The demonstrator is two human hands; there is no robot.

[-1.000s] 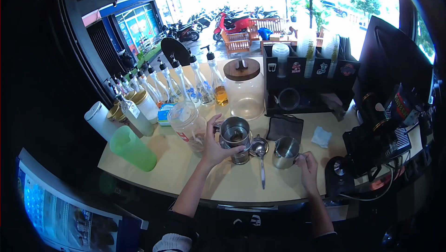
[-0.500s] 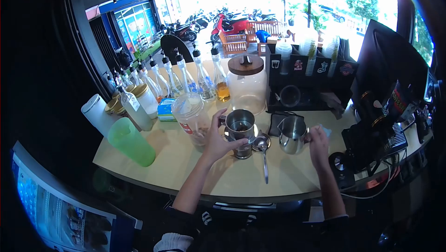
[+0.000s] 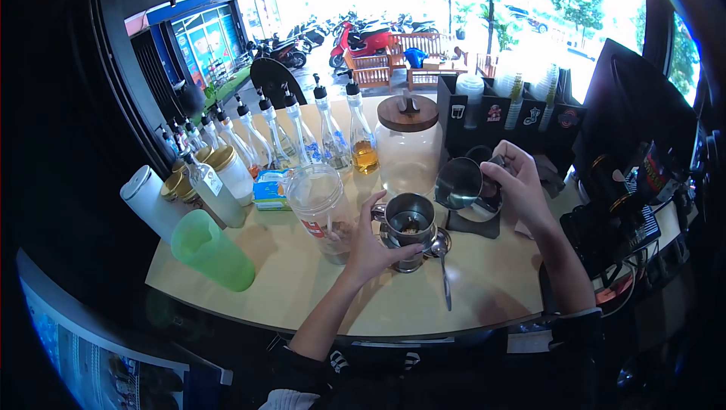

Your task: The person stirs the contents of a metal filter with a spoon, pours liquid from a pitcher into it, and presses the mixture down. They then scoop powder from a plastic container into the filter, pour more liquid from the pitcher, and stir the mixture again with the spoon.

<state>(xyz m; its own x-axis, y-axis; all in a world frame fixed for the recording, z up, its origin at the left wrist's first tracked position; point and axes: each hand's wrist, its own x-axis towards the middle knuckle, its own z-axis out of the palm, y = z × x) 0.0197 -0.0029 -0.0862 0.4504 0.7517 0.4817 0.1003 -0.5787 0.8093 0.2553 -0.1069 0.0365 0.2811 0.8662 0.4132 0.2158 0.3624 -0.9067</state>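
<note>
My left hand (image 3: 370,250) is wrapped round a metal cup (image 3: 411,206), fingers by its handle and thumb across the front. Small dark bits lie at the bottom of the cup, which stands on a lower metal-looking vessel (image 3: 408,264). My right hand (image 3: 523,183) grips the handle of a steel milk pitcher (image 3: 458,183). This pitcher is up off the counter, its mouth tipped towards me and the cup; I cannot make out any liquid in it. Just right of the cup lies a spoon (image 3: 446,281), its bowl on a small round metal piece.
A clear jar (image 3: 318,202) stands left of the cup, with a green pitcher (image 3: 212,251) farther left. Pump bottles (image 3: 333,134) line the back beside a wooden-lidded glass jar (image 3: 408,149). A black cup holder (image 3: 491,119) and dark machine (image 3: 620,213) occupy the right.
My right hand has lifted the milk pitcher and tilted it, mouth facing me. My left hand stays on the metal cup. The whole view has shifted slightly.
</note>
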